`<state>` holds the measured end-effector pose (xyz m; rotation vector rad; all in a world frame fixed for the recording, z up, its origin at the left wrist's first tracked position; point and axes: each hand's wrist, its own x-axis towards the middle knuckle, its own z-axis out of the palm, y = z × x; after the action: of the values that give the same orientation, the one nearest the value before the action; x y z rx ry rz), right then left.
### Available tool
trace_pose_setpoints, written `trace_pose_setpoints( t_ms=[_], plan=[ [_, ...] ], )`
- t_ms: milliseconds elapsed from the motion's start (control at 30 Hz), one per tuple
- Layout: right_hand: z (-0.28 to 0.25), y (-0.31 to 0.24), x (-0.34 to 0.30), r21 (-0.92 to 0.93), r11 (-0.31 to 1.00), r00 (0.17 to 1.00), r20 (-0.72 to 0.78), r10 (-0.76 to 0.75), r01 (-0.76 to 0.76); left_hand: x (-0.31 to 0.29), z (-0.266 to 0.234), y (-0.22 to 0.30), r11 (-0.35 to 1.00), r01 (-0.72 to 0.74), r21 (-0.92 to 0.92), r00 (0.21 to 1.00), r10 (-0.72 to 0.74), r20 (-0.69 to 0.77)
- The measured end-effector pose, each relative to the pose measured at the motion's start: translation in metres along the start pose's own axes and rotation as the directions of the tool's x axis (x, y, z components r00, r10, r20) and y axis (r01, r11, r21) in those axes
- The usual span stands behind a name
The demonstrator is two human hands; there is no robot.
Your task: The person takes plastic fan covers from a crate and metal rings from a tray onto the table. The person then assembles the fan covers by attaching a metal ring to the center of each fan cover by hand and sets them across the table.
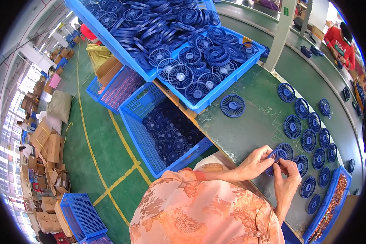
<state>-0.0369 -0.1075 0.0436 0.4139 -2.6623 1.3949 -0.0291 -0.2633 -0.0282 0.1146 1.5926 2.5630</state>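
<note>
Close above the green worktop [252, 130], a round blue plastic fan grille [277, 154] with radial spokes is held between both hands. My left hand [254, 163] pinches its left edge with thumb and fingers. At its lower right edge, the fingertips and thumb of my right hand [287, 178] are closed on it; whether they also hold a small part is hidden. Another grille [287, 149] lies just behind the held one. To the right, several more grilles [308, 140] lie flat in slanting rows, and a single grille [232, 105] rests apart, nearer the tray.
A blue tray [236, 84] heaped with grilles stands at the back, beside a larger full crate [112, 42]. Below the table's left edge sits a blue basket [136, 136] of dark round parts. Small copper-coloured parts [332, 203] fill a narrow bin. Across the conveyor [313, 77] works a person [339, 44].
</note>
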Motion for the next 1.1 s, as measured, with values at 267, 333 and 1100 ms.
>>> trace_pose_setpoints(
  t_ms=[267, 333, 1100],
  plan=[
    [0.012, -0.005, 0.007, -0.137, 0.989, 0.989, -0.128, -0.069, 0.051, 0.007, -0.002, 0.009, 0.996, 0.025, 0.082, 0.997, -0.018, -0.081],
    [0.028, 0.009, 0.011, -0.164, 0.974, 0.967, -0.174, -0.186, 0.157, 0.005, -0.004, 0.016, 1.000, 0.016, -0.004, 0.991, -0.017, -0.132],
    [-0.014, 0.035, -0.015, 0.081, 0.980, 0.937, -0.317, -0.148, 0.182, 0.081, -0.023, 0.055, 0.812, -0.223, 0.539, 0.964, 0.266, -0.002]
  ],
)
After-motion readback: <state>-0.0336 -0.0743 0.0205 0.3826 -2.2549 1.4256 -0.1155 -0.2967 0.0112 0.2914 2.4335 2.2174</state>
